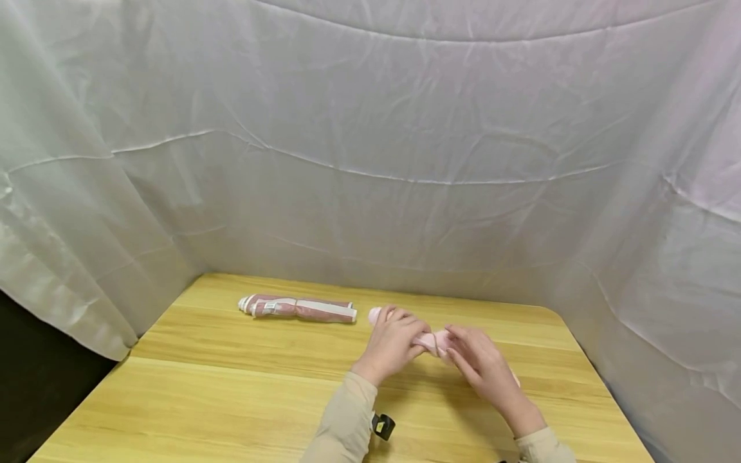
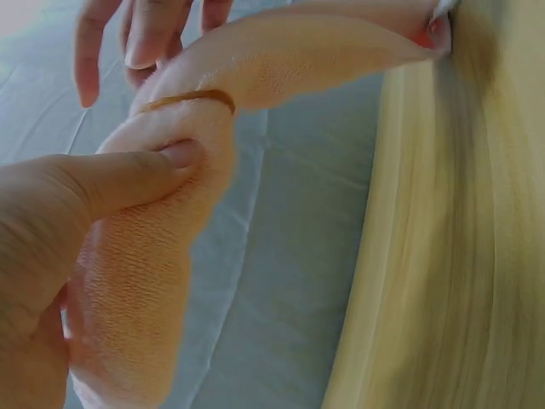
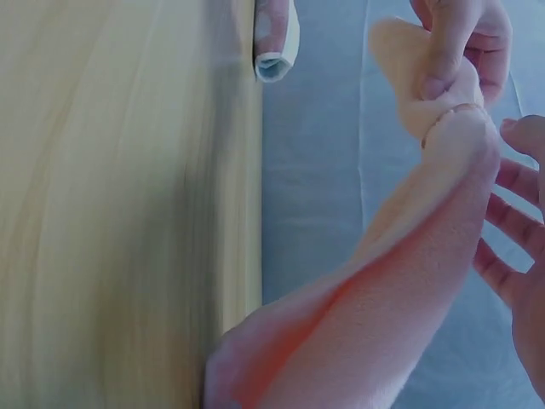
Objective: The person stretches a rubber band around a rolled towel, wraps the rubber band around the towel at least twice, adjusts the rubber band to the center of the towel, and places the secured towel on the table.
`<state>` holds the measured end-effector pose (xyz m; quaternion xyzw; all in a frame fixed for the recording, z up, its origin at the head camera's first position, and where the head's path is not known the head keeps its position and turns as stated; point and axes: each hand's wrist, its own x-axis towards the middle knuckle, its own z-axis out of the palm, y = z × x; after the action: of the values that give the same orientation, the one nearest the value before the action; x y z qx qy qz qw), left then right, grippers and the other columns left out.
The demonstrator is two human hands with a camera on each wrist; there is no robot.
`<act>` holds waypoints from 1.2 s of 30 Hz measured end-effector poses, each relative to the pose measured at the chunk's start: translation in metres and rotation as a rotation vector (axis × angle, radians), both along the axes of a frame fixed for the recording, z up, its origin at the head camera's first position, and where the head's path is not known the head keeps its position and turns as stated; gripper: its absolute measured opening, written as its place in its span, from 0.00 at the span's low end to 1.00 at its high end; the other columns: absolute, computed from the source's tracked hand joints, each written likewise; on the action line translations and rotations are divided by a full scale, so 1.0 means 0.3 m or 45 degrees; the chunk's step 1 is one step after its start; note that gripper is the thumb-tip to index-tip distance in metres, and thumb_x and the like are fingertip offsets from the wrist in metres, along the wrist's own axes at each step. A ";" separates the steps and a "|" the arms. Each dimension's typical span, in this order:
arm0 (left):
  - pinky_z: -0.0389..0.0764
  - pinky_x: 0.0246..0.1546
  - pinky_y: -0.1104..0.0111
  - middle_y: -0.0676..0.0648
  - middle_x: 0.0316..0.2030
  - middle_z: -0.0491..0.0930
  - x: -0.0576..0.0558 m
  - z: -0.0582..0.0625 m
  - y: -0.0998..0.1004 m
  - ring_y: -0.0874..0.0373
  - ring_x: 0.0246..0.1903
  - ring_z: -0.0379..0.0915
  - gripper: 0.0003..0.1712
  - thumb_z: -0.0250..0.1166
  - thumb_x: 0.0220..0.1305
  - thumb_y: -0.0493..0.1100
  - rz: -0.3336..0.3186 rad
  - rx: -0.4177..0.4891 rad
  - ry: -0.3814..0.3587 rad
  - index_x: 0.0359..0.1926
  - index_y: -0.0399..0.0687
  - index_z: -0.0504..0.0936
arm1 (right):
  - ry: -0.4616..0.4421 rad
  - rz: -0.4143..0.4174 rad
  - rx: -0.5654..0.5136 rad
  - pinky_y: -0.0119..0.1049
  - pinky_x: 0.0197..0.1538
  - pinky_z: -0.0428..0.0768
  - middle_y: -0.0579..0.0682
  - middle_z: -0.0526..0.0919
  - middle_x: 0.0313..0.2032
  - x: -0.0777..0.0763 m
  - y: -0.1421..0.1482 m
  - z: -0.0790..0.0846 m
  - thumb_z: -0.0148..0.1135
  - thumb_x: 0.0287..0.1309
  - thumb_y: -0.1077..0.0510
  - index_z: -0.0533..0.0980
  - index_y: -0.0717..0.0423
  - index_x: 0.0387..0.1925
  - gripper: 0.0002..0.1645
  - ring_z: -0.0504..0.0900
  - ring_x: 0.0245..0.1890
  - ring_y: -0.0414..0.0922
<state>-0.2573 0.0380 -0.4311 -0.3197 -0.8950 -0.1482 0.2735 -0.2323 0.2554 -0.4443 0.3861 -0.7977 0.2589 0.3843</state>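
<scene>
A pink fluffy towel (image 2: pixel 136 290), rolled up and bent, has a thin brown rubber band (image 2: pixel 192 97) around its middle. My left hand (image 1: pixel 390 344) grips the rolled part beside the band, thumb pressed on top. My right hand (image 3: pixel 524 213) is at the other side of the band, its fingers spread and slightly bent along the towel; whether the fingertips touch it is hard to tell. Past the band the towel's other end (image 3: pixel 366 324) hangs looser and slants down to the table.
Another rolled towel (image 1: pixel 318 310), dusty pink and white with a band around it, lies at the back left of the wooden table (image 1: pixel 231 399). Pale grey curtains (image 1: pixel 370 128) surround the table on the back and sides. A black strap piece (image 1: pixel 383 426) sticks out by my left wrist.
</scene>
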 end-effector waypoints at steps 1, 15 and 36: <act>0.66 0.64 0.57 0.64 0.42 0.85 -0.001 -0.002 0.001 0.63 0.50 0.76 0.13 0.70 0.53 0.58 -0.001 0.009 0.013 0.40 0.64 0.83 | -0.006 -0.004 -0.005 0.22 0.57 0.70 0.50 0.83 0.42 0.002 -0.003 0.001 0.62 0.60 0.59 0.75 0.60 0.57 0.23 0.78 0.43 0.44; 0.72 0.58 0.58 0.60 0.33 0.87 -0.004 -0.013 0.013 0.62 0.41 0.79 0.12 0.73 0.51 0.54 -0.034 0.189 0.267 0.35 0.60 0.82 | -0.060 0.035 0.004 0.23 0.47 0.73 0.49 0.82 0.42 0.014 -0.024 0.009 0.64 0.50 0.71 0.81 0.56 0.52 0.25 0.75 0.42 0.40; 0.71 0.58 0.62 0.62 0.33 0.86 0.006 0.010 0.017 0.63 0.42 0.78 0.11 0.75 0.49 0.50 -0.159 0.197 0.297 0.34 0.59 0.82 | -0.336 -0.154 -0.051 0.31 0.43 0.78 0.43 0.80 0.47 0.027 -0.039 0.002 0.73 0.47 0.62 0.78 0.48 0.50 0.26 0.75 0.45 0.36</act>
<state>-0.2555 0.0432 -0.4281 -0.3678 -0.8215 -0.1954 0.3895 -0.2243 0.2438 -0.4436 0.2921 -0.8578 0.2994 0.2987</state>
